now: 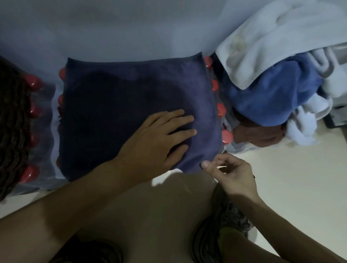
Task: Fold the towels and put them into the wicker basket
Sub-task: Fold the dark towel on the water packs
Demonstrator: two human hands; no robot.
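Dark blue towel [134, 102] lies folded flat, centre frame, on packs of red-capped bottles [225, 136]. Left hand [156, 142] is flat on it, fingers straight and spread, pressing. Right hand [232, 174], lower right of the towel: grip loosely curled, thumb tip at the towel's corner, can't tell if pinching. Unfolded white and blue towels [269, 75] piled upper right. Wicker basket [7, 125] at left edge.
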